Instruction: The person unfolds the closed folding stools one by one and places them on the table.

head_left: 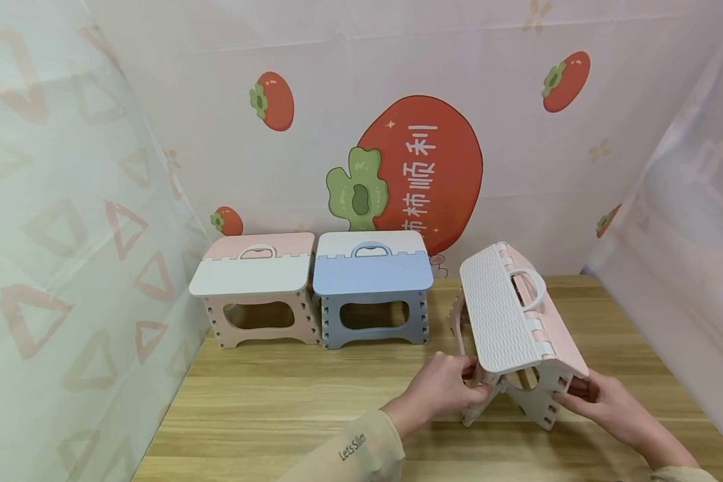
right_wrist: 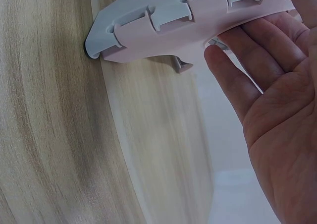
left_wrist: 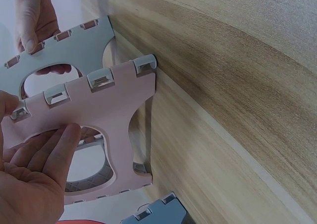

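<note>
A pink and white folding step stool (head_left: 500, 308) stands turned on the wooden table at the right, its top bent along the middle hinge and its legs partly folded. My left hand (head_left: 442, 388) grips its pink leg panel near the table's front. In the left wrist view that hand (left_wrist: 37, 179) has its fingers at the cutout of the pink panel (left_wrist: 121, 115). My right hand (head_left: 608, 405) holds the opposite leg panel by its notched edge. In the right wrist view the fingers of this hand (right_wrist: 272, 85) curl under the panel (right_wrist: 168, 28); their tips are partly hidden.
Two unfolded stools stand side by side at the back left: a pink and white one (head_left: 253, 278) and a blue and white one (head_left: 373, 274). Behind the wooden table (head_left: 265, 402) hangs a printed cloth (head_left: 313, 40), with cloth sides at left and right.
</note>
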Action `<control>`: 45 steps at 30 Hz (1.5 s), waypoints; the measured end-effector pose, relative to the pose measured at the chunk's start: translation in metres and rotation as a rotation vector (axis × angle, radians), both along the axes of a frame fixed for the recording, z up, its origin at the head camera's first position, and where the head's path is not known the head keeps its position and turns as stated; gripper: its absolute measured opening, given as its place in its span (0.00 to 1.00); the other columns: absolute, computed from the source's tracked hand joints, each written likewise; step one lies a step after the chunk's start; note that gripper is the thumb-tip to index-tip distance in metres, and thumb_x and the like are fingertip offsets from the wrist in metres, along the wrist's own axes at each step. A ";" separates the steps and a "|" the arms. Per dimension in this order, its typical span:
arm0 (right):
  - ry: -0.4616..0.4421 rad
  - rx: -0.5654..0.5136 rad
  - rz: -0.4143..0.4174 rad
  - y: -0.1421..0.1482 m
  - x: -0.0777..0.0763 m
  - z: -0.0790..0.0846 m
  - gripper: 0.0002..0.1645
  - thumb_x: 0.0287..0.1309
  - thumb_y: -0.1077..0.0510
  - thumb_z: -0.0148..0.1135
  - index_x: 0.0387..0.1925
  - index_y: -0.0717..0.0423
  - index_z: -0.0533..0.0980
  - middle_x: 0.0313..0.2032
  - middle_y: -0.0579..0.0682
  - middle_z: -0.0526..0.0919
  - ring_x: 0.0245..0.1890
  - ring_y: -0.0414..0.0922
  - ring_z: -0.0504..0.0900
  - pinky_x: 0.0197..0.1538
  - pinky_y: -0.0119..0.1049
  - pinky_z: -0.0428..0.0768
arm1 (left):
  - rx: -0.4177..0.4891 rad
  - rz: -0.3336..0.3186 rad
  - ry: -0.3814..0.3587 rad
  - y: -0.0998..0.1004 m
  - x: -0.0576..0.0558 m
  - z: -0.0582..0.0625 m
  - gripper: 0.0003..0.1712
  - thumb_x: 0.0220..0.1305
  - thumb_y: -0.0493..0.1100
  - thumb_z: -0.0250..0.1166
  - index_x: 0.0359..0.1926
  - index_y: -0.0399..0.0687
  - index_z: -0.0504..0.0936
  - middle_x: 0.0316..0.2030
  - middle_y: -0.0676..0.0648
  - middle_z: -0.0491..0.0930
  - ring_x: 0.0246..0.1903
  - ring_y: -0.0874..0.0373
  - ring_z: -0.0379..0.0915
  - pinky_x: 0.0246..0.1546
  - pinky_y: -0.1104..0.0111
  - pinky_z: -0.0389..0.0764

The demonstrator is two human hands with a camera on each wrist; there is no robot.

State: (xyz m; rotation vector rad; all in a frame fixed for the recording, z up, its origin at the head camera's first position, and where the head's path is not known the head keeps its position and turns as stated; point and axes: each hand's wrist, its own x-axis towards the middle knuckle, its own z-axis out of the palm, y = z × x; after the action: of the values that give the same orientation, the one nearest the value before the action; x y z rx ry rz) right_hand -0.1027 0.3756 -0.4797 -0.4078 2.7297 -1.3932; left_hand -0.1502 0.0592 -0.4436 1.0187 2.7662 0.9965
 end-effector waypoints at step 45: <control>-0.027 -0.080 0.029 0.008 0.001 -0.002 0.25 0.68 0.65 0.63 0.62 0.41 0.72 0.48 0.26 0.84 0.46 0.27 0.82 0.41 0.29 0.85 | 0.009 0.011 -0.007 -0.003 0.001 0.001 0.04 0.60 0.48 0.72 0.35 0.57 0.86 0.31 0.63 0.88 0.25 0.84 0.68 0.29 0.89 0.69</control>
State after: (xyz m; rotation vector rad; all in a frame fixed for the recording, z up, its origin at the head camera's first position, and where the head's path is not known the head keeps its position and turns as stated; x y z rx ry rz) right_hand -0.1017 0.3838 -0.4814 -0.4279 2.6422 -1.4937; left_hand -0.1493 0.0566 -0.4423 1.0002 2.7669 1.0126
